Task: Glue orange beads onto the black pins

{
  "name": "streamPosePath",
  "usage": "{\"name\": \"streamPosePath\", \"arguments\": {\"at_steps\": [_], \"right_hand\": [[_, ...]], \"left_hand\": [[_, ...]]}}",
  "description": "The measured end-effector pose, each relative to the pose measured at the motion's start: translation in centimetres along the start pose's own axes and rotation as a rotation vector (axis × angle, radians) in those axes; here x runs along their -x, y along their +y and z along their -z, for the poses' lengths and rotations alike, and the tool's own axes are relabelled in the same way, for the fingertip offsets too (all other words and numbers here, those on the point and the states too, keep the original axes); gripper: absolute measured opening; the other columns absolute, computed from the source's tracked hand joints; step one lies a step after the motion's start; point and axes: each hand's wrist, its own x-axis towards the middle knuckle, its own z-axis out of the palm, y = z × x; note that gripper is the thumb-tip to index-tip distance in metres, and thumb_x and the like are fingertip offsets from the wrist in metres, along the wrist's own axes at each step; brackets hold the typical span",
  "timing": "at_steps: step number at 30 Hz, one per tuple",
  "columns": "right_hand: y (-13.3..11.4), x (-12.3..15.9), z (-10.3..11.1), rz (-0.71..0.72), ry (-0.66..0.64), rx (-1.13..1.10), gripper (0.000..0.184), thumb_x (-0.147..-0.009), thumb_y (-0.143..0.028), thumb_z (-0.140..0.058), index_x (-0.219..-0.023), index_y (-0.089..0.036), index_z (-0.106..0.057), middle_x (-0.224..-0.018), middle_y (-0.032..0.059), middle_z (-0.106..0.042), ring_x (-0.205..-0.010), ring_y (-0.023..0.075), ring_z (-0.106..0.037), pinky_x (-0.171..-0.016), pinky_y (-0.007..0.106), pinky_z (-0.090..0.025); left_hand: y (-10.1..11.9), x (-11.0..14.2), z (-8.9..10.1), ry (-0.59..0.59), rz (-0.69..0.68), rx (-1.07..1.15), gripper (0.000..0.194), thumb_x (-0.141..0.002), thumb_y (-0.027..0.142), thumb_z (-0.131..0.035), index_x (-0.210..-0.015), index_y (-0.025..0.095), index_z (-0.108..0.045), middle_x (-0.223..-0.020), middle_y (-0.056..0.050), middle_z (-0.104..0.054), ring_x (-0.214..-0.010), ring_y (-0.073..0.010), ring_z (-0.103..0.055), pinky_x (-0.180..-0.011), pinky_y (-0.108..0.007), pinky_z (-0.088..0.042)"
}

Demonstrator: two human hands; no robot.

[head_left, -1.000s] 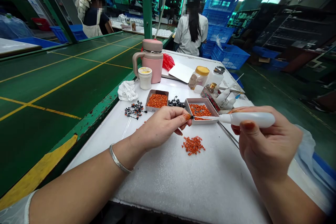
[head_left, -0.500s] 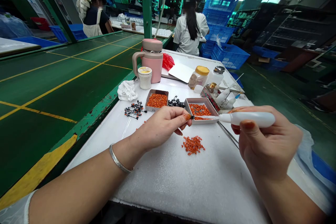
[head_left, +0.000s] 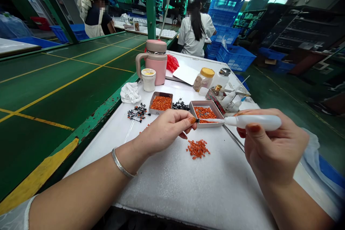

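Note:
My left hand (head_left: 172, 127) pinches a small black part (head_left: 198, 120) between thumb and forefinger; most of it is hidden by the fingers. My right hand (head_left: 275, 147) is closed around a white squeeze bottle (head_left: 260, 122) with a long thin nozzle. The nozzle tip points left and meets, or nearly meets, the black part. Below the hands lies a loose heap of small orange pieces (head_left: 198, 149). Behind them stand a box of orange pieces (head_left: 221, 121) and a second box (head_left: 153, 111) filled likewise. Black parts (head_left: 180, 105) lie between the two boxes.
Black stems with orange bits (head_left: 138, 112) lie at left beside a crumpled white cloth (head_left: 130, 92). A pink mug (head_left: 156, 66), a white jar (head_left: 148, 81) and a yellow-lidded jar (head_left: 204, 79) stand behind. Tweezers (head_left: 234, 137) lie near my right hand. Two people sit farther off.
Both hands hold nearly the same pose. The bottle and my right hand have shifted very slightly to the left.

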Motion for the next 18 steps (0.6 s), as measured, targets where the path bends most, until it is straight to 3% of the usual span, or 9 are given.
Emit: {"name": "streamPosePath", "arguments": {"at_steps": [3, 9, 12, 15, 18], "right_hand": [[-0.2, -0.2, -0.1, -0.028, -0.009, -0.078, 0.014, -0.076, -0.031, -0.072, -0.086, -0.021, -0.073, -0.077, 0.0072, -0.062, -0.056, 0.0163, -0.049, -0.045, 0.032, -0.032], [0.3, -1.2, 0.1, -0.281, 0.034, -0.335, 0.023, -0.079, -0.040, -0.071, -0.085, -0.018, -0.069, -0.074, 0.0045, -0.056, -0.058, 0.0102, -0.048, -0.046, 0.023, -0.035], [0.6, -1.8, 0.3, -0.409, 0.081, -0.445, 0.026, -0.073, -0.040, -0.076, -0.082, -0.017, -0.069, -0.072, 0.0037, -0.056, -0.058, 0.0085, -0.049, -0.043, 0.018, -0.034], [0.5, -1.9, 0.1, -0.541, 0.100, -0.536, 0.027, -0.071, -0.036, -0.078, -0.087, -0.017, -0.068, -0.083, 0.0049, -0.059, -0.065, 0.0084, -0.053, -0.043, 0.014, -0.034], [0.0, -1.6, -0.2, -0.646, 0.038, -0.577, 0.035, -0.068, -0.019, -0.079, -0.098, -0.022, -0.062, -0.094, 0.0041, -0.061, -0.075, 0.0091, -0.057, -0.047, 0.012, -0.036]], "left_hand": [[0.0, -0.1, 0.0, -0.004, -0.003, 0.010, 0.033, -0.087, 0.044, -0.048, -0.080, 0.014, -0.060, -0.079, 0.000, -0.052, -0.073, -0.0040, -0.048, -0.068, -0.016, -0.046], [-0.1, -0.2, 0.2, 0.011, -0.036, 0.047, 0.032, -0.087, 0.043, -0.050, -0.081, 0.013, -0.061, -0.081, -0.001, -0.055, -0.073, -0.0039, -0.050, -0.067, -0.014, -0.047], [-0.1, -0.2, 0.2, 0.026, -0.051, 0.044, 0.030, -0.087, 0.041, -0.051, -0.082, 0.013, -0.061, -0.083, -0.001, -0.057, -0.073, -0.0036, -0.051, -0.066, -0.013, -0.048], [0.0, -0.3, 0.3, 0.043, -0.053, 0.031, 0.030, -0.086, 0.041, -0.052, -0.081, 0.013, -0.061, -0.082, -0.001, -0.057, -0.073, -0.0036, -0.052, -0.066, -0.013, -0.048], [0.0, -0.5, 0.7, 0.088, -0.067, 0.026, 0.029, -0.086, 0.041, -0.053, -0.082, 0.013, -0.061, -0.081, -0.001, -0.056, -0.072, -0.0037, -0.052, -0.065, -0.013, -0.048]]}}
